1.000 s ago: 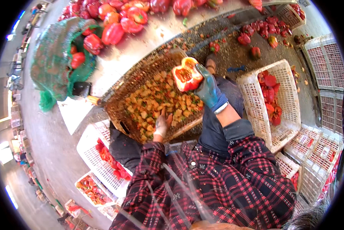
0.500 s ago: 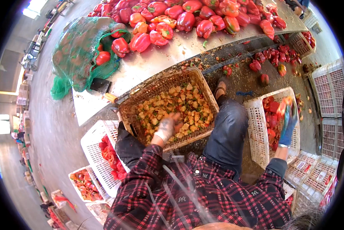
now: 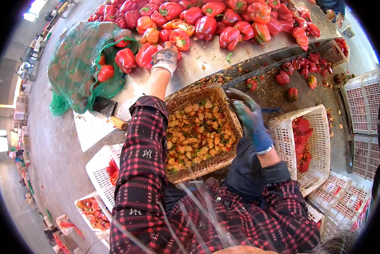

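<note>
My left hand (image 3: 165,58), in a pale printed glove, reaches to the table and closes over a red bell pepper (image 3: 146,55), which shows on both sides of it. My right hand (image 3: 250,120), in a blue glove with a dark, worn palm, is raised at the right rim of the brown crate (image 3: 237,122). Its fingers curl together around a dark, shiny edge that I cannot make out. Inside that crate between my knees lie many yellowish pepper cores (image 3: 200,135) with green stem bits. Beside my left hand more red peppers (image 3: 125,60) rest on the metal table.
A green mesh sack (image 3: 82,67) of peppers lies on the table's left, near a dark wide-bladed knife (image 3: 104,106). White crates with red pepper pieces stand at my right (image 3: 319,144) and left (image 3: 103,163). Loose peppers (image 3: 291,94) lie on the floor beyond the right crate.
My left hand has moved from the cores in the brown crate up to the pepper on the table. My right hand has left the right crate and the red-orange pepper, moving left.
</note>
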Demonstrator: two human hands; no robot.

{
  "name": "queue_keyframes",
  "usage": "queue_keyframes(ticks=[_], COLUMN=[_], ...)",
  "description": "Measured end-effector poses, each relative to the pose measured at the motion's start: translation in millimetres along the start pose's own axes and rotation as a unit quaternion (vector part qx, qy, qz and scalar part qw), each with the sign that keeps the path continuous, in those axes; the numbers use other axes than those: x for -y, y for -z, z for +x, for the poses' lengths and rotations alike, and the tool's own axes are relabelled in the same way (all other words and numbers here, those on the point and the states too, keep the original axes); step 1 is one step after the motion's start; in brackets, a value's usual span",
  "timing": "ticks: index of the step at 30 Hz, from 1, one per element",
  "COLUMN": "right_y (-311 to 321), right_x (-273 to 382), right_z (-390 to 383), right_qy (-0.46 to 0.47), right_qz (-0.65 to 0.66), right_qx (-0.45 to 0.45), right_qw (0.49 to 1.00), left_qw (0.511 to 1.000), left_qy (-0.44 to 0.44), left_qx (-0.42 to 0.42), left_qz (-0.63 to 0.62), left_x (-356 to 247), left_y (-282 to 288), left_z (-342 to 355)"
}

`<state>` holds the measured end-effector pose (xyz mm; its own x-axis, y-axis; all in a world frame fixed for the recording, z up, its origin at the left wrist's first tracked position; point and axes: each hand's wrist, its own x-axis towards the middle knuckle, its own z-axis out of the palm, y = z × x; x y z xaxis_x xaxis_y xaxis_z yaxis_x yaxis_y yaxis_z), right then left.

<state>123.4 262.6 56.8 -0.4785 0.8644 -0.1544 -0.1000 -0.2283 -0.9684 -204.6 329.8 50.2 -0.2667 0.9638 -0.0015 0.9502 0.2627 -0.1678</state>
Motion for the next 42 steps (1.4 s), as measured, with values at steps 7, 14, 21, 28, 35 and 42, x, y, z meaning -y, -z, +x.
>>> queue_keyframes(ticks=[7,14,21,28,35,42], right_y=[-44.1,-56.5,-61.2,-91.9,-92.8,-83.1], right_x=[-34.9,-75.7,-70.1,-110.4,-86.2,-82.4], right_z=[14.8,41.7,29.4,84.8,51.1,43.0], right_qy=[-0.159,-0.287,-0.044,-0.325,-0.253,-0.177], right_qz=[0.177,0.458,0.149,0.428,0.256,0.122], right_qx=[0.073,0.134,0.079,0.091,0.098,0.029], right_qw=[0.969,0.830,0.985,0.838,0.928,0.976], left_qw=[0.959,0.865,0.882,0.855,0.854,0.936], left_qy=[0.022,-0.077,0.015,0.135,0.142,0.080], left_qx=[-0.142,-0.154,-0.230,-0.183,-0.203,-0.131], left_qz=[-0.245,-0.472,-0.412,-0.466,-0.458,-0.315], left_x=[10.6,-71.5,-61.2,-43.4,-63.8,-97.9], left_y=[-26.9,-29.0,-2.6,-70.4,-52.5,-35.5], left_z=[-75.0,-202.2,-202.9,-137.1,-196.6,-217.1])
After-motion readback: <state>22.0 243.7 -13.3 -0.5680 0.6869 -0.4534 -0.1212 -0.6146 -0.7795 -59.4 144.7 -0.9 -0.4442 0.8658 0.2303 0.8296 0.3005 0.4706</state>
